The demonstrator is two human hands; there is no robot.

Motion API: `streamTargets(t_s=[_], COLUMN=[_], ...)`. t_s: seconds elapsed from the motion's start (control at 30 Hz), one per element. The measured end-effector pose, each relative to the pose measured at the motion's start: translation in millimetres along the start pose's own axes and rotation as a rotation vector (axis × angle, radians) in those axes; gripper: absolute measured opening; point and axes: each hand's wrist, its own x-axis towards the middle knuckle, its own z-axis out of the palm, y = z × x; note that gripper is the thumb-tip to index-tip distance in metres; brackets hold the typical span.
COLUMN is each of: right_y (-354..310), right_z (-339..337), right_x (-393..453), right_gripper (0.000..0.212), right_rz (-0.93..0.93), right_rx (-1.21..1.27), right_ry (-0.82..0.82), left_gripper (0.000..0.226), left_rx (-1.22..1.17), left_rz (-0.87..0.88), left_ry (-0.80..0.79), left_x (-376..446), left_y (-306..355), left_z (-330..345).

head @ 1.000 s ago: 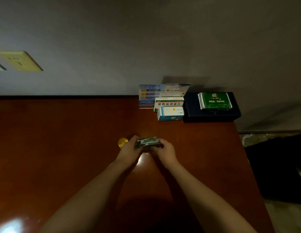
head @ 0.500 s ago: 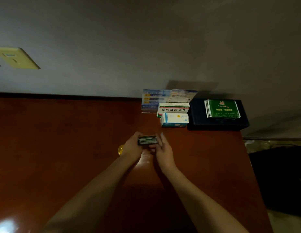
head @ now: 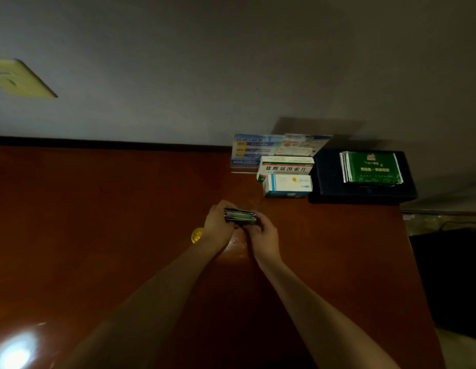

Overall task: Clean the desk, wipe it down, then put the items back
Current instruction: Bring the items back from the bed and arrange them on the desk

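Over the middle of the red-brown desk [head: 98, 235], both hands hold a small stack of green and silver packets [head: 240, 216]. My left hand [head: 218, 222] grips the stack's left end. My right hand [head: 264, 239] holds its right end from below, fingers curled round it. A small yellow round object [head: 197, 235] lies on the desk just left of my left wrist. At the back right stand two medicine boxes [head: 286, 177], a blue leaflet holder [head: 251, 153] and a dark tray [head: 327, 179] bearing several green packets [head: 371, 167].
The desk meets a grey wall at the back. Its right edge drops to a dark area with a black object [head: 455, 283]. A yellow wall plate [head: 18, 78] is on the wall at upper left. A bright light glare shows at the desk's lower left.
Both hands moved the packet stack slightly farther from me and toward the medicine boxes. The right hand's fingers went from stretched beside the stack to curled round its right end.
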Motion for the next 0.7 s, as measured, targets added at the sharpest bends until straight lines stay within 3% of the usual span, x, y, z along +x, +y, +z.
streamTargets(t_s=[0.27,0.5,0.7], right_y=[-10.3,-15.7,-13.4], right_z=[3.1,10.7,10.6], right_x=[18.3,41.9,51.9], right_gripper=[0.029,0.003,0.012], right_rz=[-0.099,0.163,0.248], right_rx=[-0.047,0.111,0.208], right_ry=[0.036,0.2,0.312], left_gripper=[0.032,0.038,0.032], left_rx=[-0.028,-0.091,-0.024], left_rz=[-0.054,-0.09,-0.121], left_ry=[0.037,0.049,0.056], left_x=[15.7,34.3,44.8], left_y=[3.9,13.2,15.8], left_z=[-2.1,-6.7,2.2])
